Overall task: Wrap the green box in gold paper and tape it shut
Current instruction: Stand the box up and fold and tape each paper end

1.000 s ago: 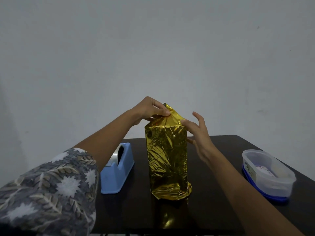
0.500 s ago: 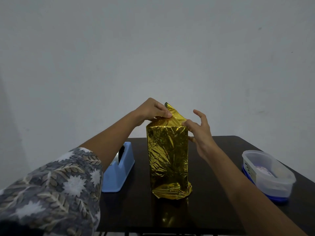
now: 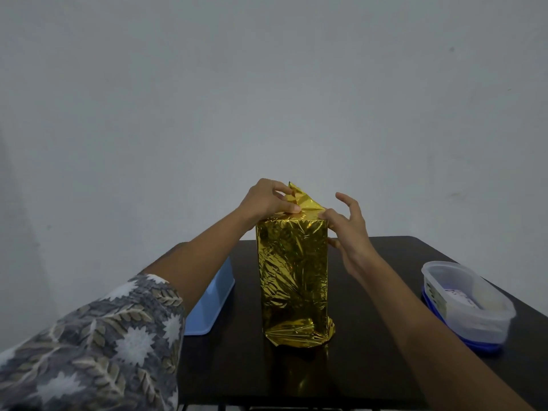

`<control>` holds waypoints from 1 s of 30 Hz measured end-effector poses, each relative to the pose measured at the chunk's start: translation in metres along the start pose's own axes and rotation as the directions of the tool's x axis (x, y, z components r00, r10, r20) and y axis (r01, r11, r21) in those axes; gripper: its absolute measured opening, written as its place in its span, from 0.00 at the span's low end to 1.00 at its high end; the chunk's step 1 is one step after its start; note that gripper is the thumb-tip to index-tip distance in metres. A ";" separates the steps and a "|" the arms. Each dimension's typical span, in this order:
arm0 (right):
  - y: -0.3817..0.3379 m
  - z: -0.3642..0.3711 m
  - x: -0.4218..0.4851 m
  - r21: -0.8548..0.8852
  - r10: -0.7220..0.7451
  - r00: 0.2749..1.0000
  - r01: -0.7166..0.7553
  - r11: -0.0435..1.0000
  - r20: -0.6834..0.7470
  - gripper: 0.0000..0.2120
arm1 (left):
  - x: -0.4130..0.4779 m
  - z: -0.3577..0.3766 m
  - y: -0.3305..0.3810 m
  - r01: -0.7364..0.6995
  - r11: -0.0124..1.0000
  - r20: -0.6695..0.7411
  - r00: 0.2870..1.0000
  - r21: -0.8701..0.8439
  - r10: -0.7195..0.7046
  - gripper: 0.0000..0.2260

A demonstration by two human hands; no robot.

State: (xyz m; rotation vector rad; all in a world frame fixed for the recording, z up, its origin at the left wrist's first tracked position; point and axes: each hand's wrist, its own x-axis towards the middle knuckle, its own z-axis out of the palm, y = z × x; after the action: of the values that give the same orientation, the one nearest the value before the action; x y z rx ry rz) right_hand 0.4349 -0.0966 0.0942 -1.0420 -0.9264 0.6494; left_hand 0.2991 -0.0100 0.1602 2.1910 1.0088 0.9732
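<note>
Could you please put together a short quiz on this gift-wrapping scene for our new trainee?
1. True or false: the gold-wrapped box lies flat on the table.
2. Which hand pinches the paper flap on top? A) left B) right C) neither
3. Fill in: the blue tape dispenser stands on the box's ____ side.
Key: 1 false, it stands upright. 2 A, the left hand. 3 left.

The gold-wrapped box [image 3: 292, 271] stands upright mid-tabletop [image 3: 370, 366], blocking the centre. Your left hand [image 3: 267, 201] pinches its top fold and your right hand [image 3: 347, 229] touches its upper right corner. The blue tape dispenser [image 3: 212, 304] sits near, left, under your forearm. The clear container [image 3: 468, 304] stands well apart, right, and the tabletop between is passable.
</note>
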 end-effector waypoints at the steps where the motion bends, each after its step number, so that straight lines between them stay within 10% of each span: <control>1: 0.000 0.000 0.000 0.001 0.003 1.000 -0.003 1.000 -0.001 0.25 | -0.001 0.001 0.000 0.051 0.999 -0.032 0.998 0.018 -0.050 0.29; 7: -0.001 0.002 0.007 0.017 0.087 0.996 -0.087 0.996 0.032 0.29 | -0.015 -0.003 0.010 0.507 0.833 0.210 0.859 -0.220 -0.468 0.29; 15: -0.022 0.021 0.039 -0.233 0.331 0.939 -0.303 0.924 0.092 0.58 | -0.013 -0.002 0.007 0.510 0.836 0.207 0.857 -0.205 -0.472 0.26; 21: -0.028 0.026 0.038 -0.311 0.380 0.924 -0.352 0.883 0.032 0.51 | -0.017 -0.004 0.010 0.517 0.823 0.316 0.842 -0.235 -0.438 0.11; 24: -0.029 0.025 0.039 -0.386 0.411 0.911 -0.367 0.847 0.037 0.61 | -0.017 -0.002 0.012 0.522 0.813 0.332 0.838 -0.257 -0.433 0.10; 30: -0.040 0.027 0.031 -0.500 0.493 0.869 -0.410 0.763 0.040 0.46 | -0.033 -0.008 0.025 0.498 0.848 0.306 0.848 -0.182 -0.432 0.14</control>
State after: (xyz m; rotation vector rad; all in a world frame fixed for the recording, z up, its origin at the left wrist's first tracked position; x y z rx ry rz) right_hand 0.4269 -0.0749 0.1473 -1.7141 -1.0155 0.9520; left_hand 0.2877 -0.0496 0.1697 1.6829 1.1493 0.5396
